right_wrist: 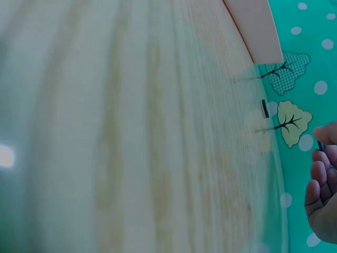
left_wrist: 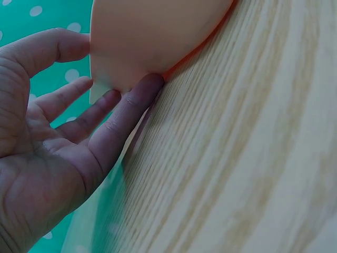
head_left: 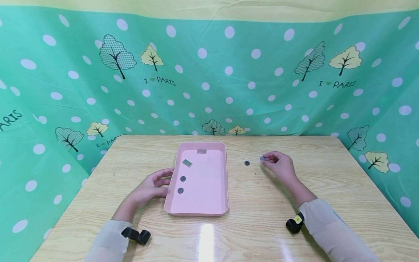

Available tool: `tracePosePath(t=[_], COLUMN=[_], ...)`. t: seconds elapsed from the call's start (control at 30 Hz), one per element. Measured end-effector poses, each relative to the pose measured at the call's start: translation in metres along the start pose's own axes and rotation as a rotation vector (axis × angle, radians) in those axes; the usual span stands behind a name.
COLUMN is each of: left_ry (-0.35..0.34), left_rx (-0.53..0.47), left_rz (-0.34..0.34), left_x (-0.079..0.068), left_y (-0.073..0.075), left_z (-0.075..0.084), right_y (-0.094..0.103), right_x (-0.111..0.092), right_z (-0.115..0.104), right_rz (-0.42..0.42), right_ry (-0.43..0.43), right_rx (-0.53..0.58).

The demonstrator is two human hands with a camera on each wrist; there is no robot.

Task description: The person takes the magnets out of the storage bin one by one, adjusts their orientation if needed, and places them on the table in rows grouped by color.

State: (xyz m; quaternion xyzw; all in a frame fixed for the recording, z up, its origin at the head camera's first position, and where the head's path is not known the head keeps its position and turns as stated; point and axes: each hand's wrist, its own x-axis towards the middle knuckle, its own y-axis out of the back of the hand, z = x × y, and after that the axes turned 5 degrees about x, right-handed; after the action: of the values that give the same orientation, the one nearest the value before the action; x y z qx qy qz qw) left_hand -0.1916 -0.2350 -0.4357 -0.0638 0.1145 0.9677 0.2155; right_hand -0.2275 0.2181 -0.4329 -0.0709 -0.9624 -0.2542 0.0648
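Note:
A pink rectangular tray [head_left: 207, 182] lies on the table, its short side towards me. Two dark round discs [head_left: 183, 178] are at its left side, and two small grey rectangular pieces [head_left: 187, 163] are farther back in it. My left hand [head_left: 148, 189] touches the tray's left wall from outside, fingers spread along it; the left wrist view shows the fingertips against that wall [left_wrist: 152, 37]. To the right of the tray, my right hand [head_left: 280, 166] pinches a dark disc [head_left: 262, 159] between thumb and fingers. Another dark disc [head_left: 247, 163] lies on the table between that hand and the tray.
The wood-grain table [head_left: 258, 211] carries the tray and the loose disc. Behind and at both sides hangs a green dotted cloth [head_left: 209, 98] printed with trees. A tiny dark speck [head_left: 255, 173] shows on the tabletop close to the loose disc.

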Motion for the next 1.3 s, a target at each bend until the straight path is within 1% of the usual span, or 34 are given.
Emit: tracePosePath(t=[0.17,0.23,0.37,0.47,0.6,0.63,0.67,0.87,1.1,1.3], left_ry=[-0.023,-0.029,-0.02,-0.017,-0.02,-0.02,-0.022,-0.031,0.005,0.006], left_rx=[0.0,0.0,-0.004,-0.011,-0.012,-0.01,-0.008,0.003,0.006,0.008], left_rz=[-0.023,-0.032,-0.035,-0.044,-0.048,-0.048,-0.047,-0.033,-0.004,-0.005], left_x=[0.001,0.001,0.0,-0.001,-0.004,-0.005,-0.005,0.001,0.001,0.001], left_y=[0.0,0.0,0.0,0.0,-0.003,-0.004,-0.004,0.001,0.0,0.0], left_z=[-0.001,-0.001,0.0,0.003,0.011,0.013,0.012,-0.003,-0.002,-0.001], right_y=[0.001,0.0,-0.004,-0.007,-0.009,-0.009,-0.01,-0.01,-0.011,-0.009], right_x=[0.003,0.004,0.008,0.011,0.013,0.014,0.014,0.015,0.015,0.016], right_z=[0.005,0.007,0.009,0.01,0.01,0.009,0.008,0.007,0.007,0.005], right_rz=[-0.019,-0.04,-0.086,-0.101,-0.108,-0.111,-0.115,-0.125,-0.127,-0.143], right_ry=[-0.025,-0.027,-0.04,-0.05,-0.051,-0.054,-0.055,-0.062,-0.083,-0.112], right_rx=[-0.086,-0.128,-0.181,-0.204,-0.237,-0.24,-0.246,-0.253,-0.256,-0.236])
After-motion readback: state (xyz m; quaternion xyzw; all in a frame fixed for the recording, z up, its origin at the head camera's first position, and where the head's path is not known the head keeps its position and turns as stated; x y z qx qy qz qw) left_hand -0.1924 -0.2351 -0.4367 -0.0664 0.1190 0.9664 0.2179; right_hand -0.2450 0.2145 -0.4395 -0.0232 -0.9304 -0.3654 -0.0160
